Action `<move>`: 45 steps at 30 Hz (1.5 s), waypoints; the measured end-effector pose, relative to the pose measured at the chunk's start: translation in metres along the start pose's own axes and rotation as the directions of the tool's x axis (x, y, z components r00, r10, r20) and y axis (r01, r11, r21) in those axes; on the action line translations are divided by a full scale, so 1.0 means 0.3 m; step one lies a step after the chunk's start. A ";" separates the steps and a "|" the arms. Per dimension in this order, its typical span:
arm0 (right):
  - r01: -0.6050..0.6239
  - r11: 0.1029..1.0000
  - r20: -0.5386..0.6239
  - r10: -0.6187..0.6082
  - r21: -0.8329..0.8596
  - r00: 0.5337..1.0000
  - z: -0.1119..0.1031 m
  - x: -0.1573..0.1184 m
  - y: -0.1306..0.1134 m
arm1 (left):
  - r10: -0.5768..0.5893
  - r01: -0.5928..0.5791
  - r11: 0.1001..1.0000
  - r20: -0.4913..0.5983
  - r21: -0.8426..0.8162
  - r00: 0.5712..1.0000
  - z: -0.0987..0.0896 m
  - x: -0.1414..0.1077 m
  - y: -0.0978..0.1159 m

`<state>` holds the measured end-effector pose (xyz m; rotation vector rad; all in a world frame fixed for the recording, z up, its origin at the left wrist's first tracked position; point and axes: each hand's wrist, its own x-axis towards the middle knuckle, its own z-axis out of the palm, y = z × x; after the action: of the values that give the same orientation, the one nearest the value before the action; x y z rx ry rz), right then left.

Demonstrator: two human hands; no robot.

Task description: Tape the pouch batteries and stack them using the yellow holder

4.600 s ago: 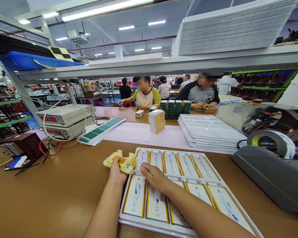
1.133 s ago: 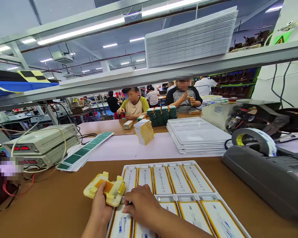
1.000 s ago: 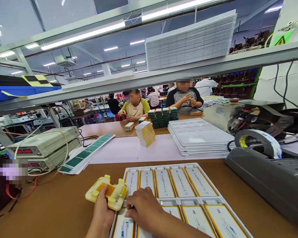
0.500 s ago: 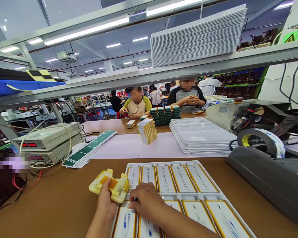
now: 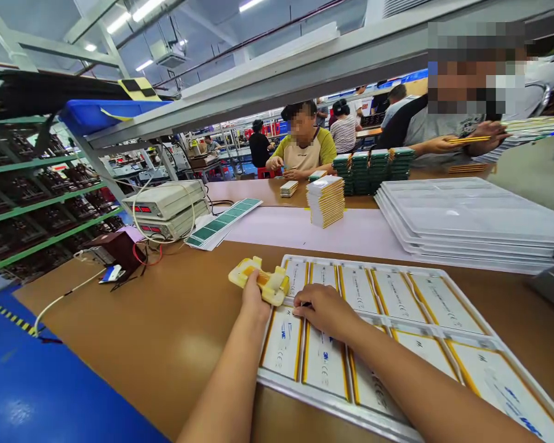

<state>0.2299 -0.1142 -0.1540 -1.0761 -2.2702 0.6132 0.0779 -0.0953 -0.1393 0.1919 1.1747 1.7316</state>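
Observation:
My left hand (image 5: 255, 298) is closed on a pale yellow plastic fixture (image 5: 242, 272) with raised tabs and an orange patch. It holds the fixture at the tray's far-left corner. My right hand (image 5: 327, 312) is over the left part of the tray, thumb and fingers pinched together. Something small and dark shows between these fingers, too hidden to name. Beneath lies a white plastic tray (image 5: 314, 394) with two rows of flat white battery cells (image 5: 281, 351) edged in yellow. Some cells in the near row bear blue print. My right forearm hides part of that row.
Beyond the tray stand a stack of yellow-edged cells (image 5: 325, 203), green-cased stacks (image 5: 373, 172) and piled white trays (image 5: 443, 212). Two grey meters (image 5: 161, 203) and a green-panelled strip (image 5: 226, 223) are to the left. Two co-workers sit opposite; an overhead shelf (image 5: 277, 74) crosses above.
The view has swung left, so the bench and both hands appear further right. My hands keep nearly the same pose. The right-hand co-worker now holds a thin yellow-edged piece.

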 end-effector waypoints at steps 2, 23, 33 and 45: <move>0.025 1.000 0.008 -0.025 0.004 1.000 0.006 -0.004 -0.009 | 0.000 0.000 1.000 -0.002 -0.005 1.000 -0.002 0.001 -0.002; 0.126 0.988 0.055 -0.121 -0.092 0.991 0.029 -0.007 -0.039 | -0.044 0.044 0.999 0.010 -0.003 0.999 -0.010 0.013 -0.011; 0.236 0.968 0.122 -0.226 -0.083 0.967 0.026 0.014 -0.016 | -0.076 0.076 0.997 0.010 0.003 0.997 -0.011 0.008 -0.008; 0.198 0.980 0.133 -0.193 -0.026 0.972 0.018 -0.010 -0.024 | -0.054 0.054 0.999 0.009 0.000 0.998 -0.009 0.011 -0.008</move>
<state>0.2241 -0.1217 -0.1546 -0.8378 -2.4723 0.5747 0.0762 -0.0943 -0.1438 0.1661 1.1637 1.6817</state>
